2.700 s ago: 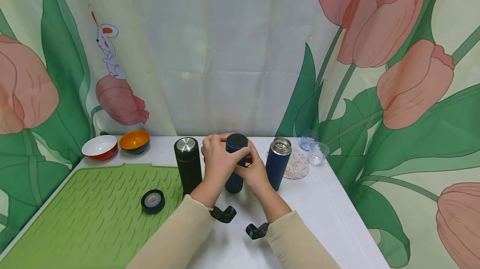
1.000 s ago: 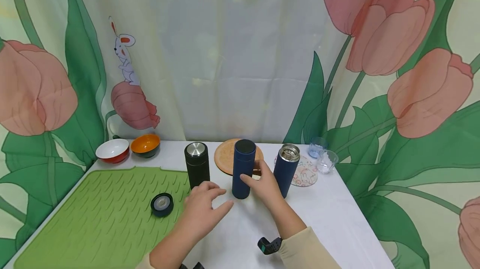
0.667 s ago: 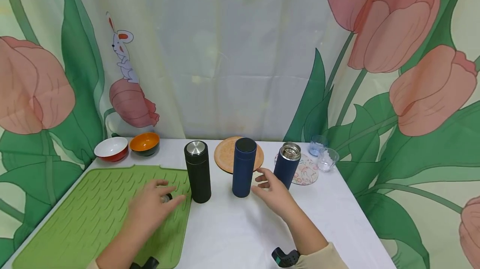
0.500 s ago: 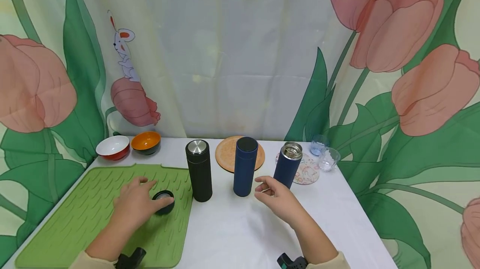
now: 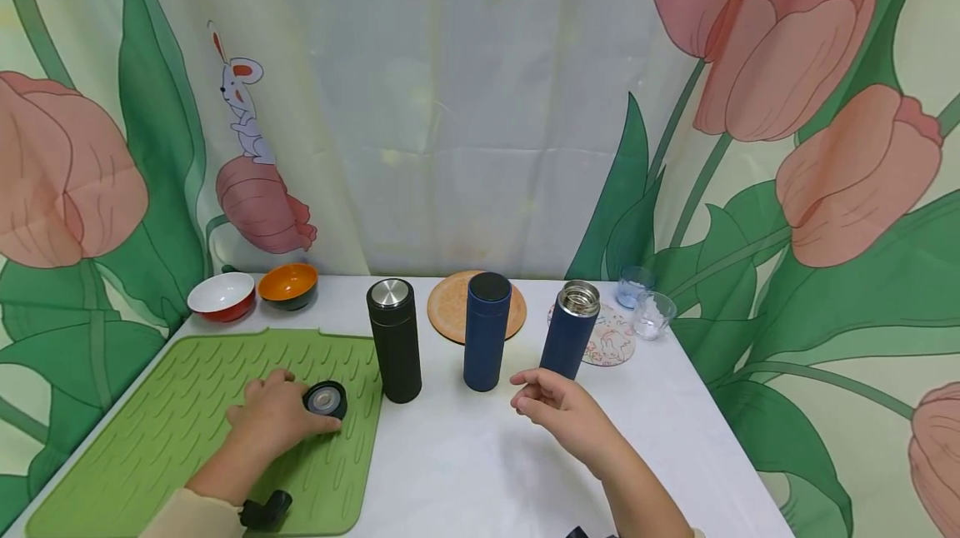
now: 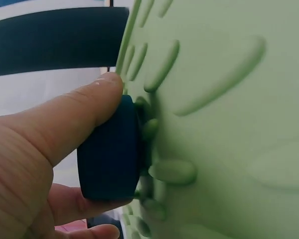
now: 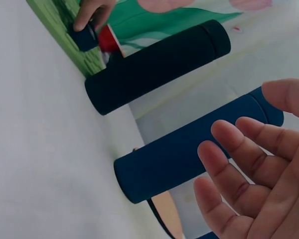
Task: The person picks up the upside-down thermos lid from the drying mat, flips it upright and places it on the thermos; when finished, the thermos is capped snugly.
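Note:
My left hand (image 5: 268,421) pinches a dark thermos lid (image 5: 326,401) between thumb and fingers. In the left wrist view the lid (image 6: 109,154) rests close against the green mat (image 5: 180,430); any gap is hard to judge. My right hand (image 5: 566,413) hovers over the table with loosely bent fingers and holds nothing. Just behind it stands a blue thermos (image 5: 572,334) without a lid, its steel mouth showing and its base hidden. A capped blue thermos (image 5: 486,338) stands upright in the middle. Left of that is a black thermos (image 5: 395,351) with a silver-topped lid.
At the back left sit a red-and-white bowl (image 5: 222,296) and an orange bowl (image 5: 288,284). A round wooden board (image 5: 446,309) lies behind the middle thermos. On the right are a patterned round mat (image 5: 611,338) and two clear glasses (image 5: 635,284), one holding white pieces.
Both hands have left the middle blue thermos, which now stands capped. My left hand has moved left onto the mat and taken hold of the lid. My right hand has drawn back toward me.

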Motion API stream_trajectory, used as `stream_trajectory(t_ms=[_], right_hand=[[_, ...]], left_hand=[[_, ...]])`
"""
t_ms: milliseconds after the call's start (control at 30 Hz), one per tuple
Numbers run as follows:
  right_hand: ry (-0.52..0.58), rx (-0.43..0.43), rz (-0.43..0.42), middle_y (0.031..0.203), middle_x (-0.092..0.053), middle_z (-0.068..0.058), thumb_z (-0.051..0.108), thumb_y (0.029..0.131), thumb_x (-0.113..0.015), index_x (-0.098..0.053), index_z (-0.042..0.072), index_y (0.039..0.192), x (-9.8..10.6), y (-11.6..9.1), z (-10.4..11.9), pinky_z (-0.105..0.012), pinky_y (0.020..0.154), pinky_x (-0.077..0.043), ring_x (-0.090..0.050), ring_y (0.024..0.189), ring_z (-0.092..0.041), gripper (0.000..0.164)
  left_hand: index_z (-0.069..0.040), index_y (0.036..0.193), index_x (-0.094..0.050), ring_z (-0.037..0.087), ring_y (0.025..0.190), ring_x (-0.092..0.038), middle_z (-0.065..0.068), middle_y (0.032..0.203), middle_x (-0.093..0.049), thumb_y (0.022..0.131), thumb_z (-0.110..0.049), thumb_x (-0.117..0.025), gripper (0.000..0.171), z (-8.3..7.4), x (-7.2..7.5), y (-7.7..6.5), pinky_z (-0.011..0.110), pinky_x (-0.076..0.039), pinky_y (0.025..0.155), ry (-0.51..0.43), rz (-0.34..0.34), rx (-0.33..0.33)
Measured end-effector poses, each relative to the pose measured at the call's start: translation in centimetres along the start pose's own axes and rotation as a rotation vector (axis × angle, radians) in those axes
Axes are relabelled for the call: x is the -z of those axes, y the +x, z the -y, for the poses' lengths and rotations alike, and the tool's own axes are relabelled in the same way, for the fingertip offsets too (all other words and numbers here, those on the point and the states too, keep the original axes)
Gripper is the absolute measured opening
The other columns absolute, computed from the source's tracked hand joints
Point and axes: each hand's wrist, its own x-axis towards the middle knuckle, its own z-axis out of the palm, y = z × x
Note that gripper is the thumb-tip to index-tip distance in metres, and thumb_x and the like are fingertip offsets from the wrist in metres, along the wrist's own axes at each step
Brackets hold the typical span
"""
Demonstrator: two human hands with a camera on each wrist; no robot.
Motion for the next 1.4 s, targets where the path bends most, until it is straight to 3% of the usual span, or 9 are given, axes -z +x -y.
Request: stream_trajectory(t_ms=[367,533,667,833,967,1233,1400], right_hand=[[0.003,-0.012,0.012,0.119,-0.071,-0.016,0.022,0.106,-0.065,-0.063,0.004,0.139,0.1,-0.1,-0.3,-0.034,0.092,-0.053,-0.068,0.112,-0.025,0.038],[-0.012,-0.011,0.030,0.116,-0.071,-0.015,0.021,0.105,-0.067,-0.063,0.005,0.139,-0.4,-0.4,-0.2,-0.033,0.089,-0.054,-0.068,0.109,-0.024,0.038],[-0.091,0.016,0.070,0.113,-0.072,-0.009,0.024,0.102,-0.072,-0.063,0.012,0.144,-0.6,-0.6,0.4,-0.031,0.086,-0.055,-0.066,0.105,-0.020,0.045],[-0.242,0.083,0.142,0.118,-0.072,0.001,0.035,0.097,-0.079,-0.056,0.026,0.155,-1.2,-0.8,1.3,-0.032,0.093,-0.056,-0.067,0.113,-0.018,0.063],[-0.303,0.128,0.195,0.120,-0.070,0.006,0.041,0.091,-0.084,-0.052,0.034,0.158,-2.3,-1.2,1.7,-0.034,0.094,-0.056,-0.065,0.115,-0.015,0.074],[-0.283,0.176,0.194,0.119,-0.071,0.009,0.038,0.087,-0.089,-0.059,0.040,0.150,-3.5,-1.9,2.1,-0.030,0.092,-0.056,-0.065,0.114,-0.012,0.070],[-0.234,0.167,0.155,0.121,-0.073,0.007,0.035,0.084,-0.090,-0.066,0.035,0.145,-3.7,-1.9,2.0,-0.031,0.092,-0.057,-0.063,0.112,-0.010,0.065]], left_hand=[[-0.002,0.133,-0.071,0.060,0.130,-0.040,0.031,0.144,-0.052,0.068,-0.079,-0.083,0.101,0.5,-0.9,0.3,0.081,-0.039,0.091,0.016,-0.041,-0.022],[-0.005,0.128,-0.075,0.056,0.127,-0.043,0.026,0.141,-0.057,0.066,-0.082,-0.082,0.099,0.1,-1.4,-1.0,0.078,-0.038,0.090,0.032,-0.066,-0.055],[-0.008,0.123,-0.078,0.050,0.126,-0.050,0.018,0.138,-0.063,0.062,-0.082,-0.084,0.096,-2.6,-1.6,-3.7,0.073,-0.040,0.091,0.013,-0.093,-0.119],[-0.015,0.116,-0.081,0.040,0.130,-0.051,0.009,0.137,-0.064,0.060,-0.073,-0.092,0.081,-7.9,-0.6,-6.8,0.069,-0.040,0.098,-0.041,-0.144,-0.275],[-0.020,0.112,-0.080,0.033,0.133,-0.050,0.001,0.135,-0.063,0.061,-0.072,-0.093,0.074,-11.0,-0.5,-8.6,0.065,-0.038,0.105,-0.098,-0.168,-0.374],[-0.026,0.095,-0.077,0.024,0.131,-0.049,-0.004,0.133,-0.062,0.060,-0.075,-0.091,0.062,-13.7,-0.4,-10.3,0.059,-0.035,0.105,-0.211,-0.307,-0.568],[-0.029,0.098,-0.078,0.020,0.129,-0.046,-0.006,0.133,-0.060,0.060,-0.070,-0.094,0.058,-14.6,-0.5,-10.4,0.056,-0.032,0.102,-0.267,-0.313,-0.652]])
